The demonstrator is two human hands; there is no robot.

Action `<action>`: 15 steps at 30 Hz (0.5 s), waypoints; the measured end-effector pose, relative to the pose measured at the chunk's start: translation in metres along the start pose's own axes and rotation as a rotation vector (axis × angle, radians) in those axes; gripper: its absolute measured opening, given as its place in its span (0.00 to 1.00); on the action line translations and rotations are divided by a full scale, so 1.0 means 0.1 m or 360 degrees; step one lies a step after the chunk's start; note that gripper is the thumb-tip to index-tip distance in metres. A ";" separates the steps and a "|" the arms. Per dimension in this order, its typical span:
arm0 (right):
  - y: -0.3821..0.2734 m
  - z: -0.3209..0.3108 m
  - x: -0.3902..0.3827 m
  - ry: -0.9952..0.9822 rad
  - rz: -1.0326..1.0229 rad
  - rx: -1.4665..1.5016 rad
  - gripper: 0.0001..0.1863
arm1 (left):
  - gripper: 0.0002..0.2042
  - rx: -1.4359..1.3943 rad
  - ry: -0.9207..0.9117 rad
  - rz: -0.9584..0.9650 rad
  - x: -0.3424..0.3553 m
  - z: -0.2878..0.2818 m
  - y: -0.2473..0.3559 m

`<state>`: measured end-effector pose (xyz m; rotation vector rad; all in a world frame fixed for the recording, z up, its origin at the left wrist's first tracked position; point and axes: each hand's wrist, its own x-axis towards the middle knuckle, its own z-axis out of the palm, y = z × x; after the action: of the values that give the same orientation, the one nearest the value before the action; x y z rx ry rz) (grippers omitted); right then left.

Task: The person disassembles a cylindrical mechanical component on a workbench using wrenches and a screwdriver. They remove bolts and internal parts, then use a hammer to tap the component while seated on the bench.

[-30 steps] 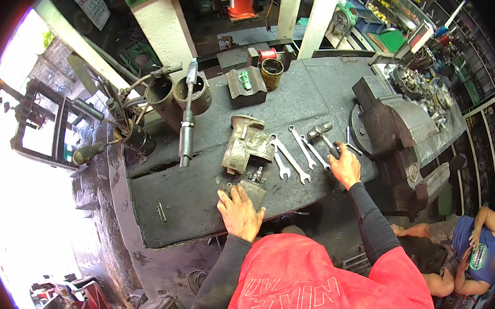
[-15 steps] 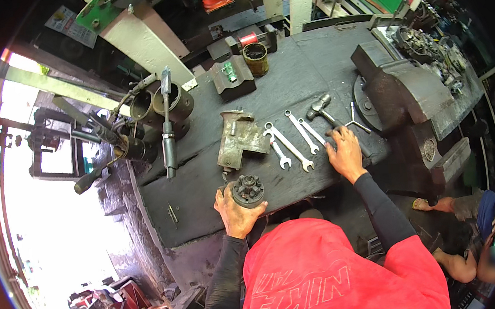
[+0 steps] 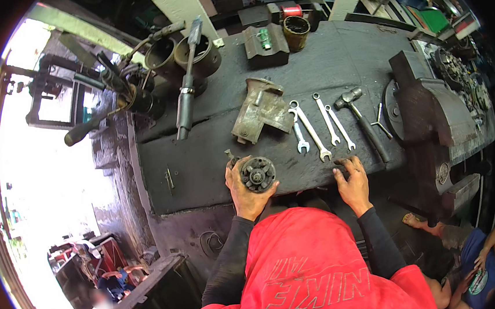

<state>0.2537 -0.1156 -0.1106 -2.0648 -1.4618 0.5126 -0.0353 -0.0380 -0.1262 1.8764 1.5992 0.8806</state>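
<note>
My left hand (image 3: 246, 196) is wrapped round a dark, round metal part (image 3: 258, 174) with a ring of recesses and a central stub, held at the bench's near edge. Beside those fingers is a small bolt-like piece (image 3: 230, 155). My right hand (image 3: 353, 185) is at the same edge, its thumb and fingers curled together; something dark shows between them, too small to name. Just beyond it lie several combination wrenches (image 3: 313, 135) and a hammer (image 3: 364, 121). A bare metal housing (image 3: 261, 111) rests on the bench beyond the round part.
A large vise (image 3: 429, 105) stands at the right of the dark workbench (image 3: 203, 184), by a three-armed wrench (image 3: 381, 122). Metal cylinders (image 3: 198, 59) stand back left, near a V-notched block (image 3: 266, 47) and a tin (image 3: 296, 33). Another person (image 3: 485, 258) sits low at the right.
My right hand has left the hammer's handle and moved left to the bench edge, with its fingers curling in. The round part has tilted in my left hand, and the view has shifted.
</note>
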 end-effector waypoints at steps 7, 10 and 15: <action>0.00 -0.21 -0.16 -0.0059 0.0159 0.0032 0.13 | 0.48 -0.0057 0.0024 -0.0006 0.00 0.02 -0.02; 0.05 -0.32 -0.26 -0.0071 0.0280 -0.0037 0.13 | 0.48 -0.0085 0.0022 -0.0009 0.00 0.00 -0.02; 0.14 -0.41 -0.46 0.0013 0.0275 0.0007 0.11 | 0.51 0.0037 -0.0094 -0.0073 -0.03 -0.07 -0.03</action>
<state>0.2733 -0.1714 -0.0878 -2.1987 -1.2827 0.5732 -0.0428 -0.0410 -0.1249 1.8568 1.6170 0.7831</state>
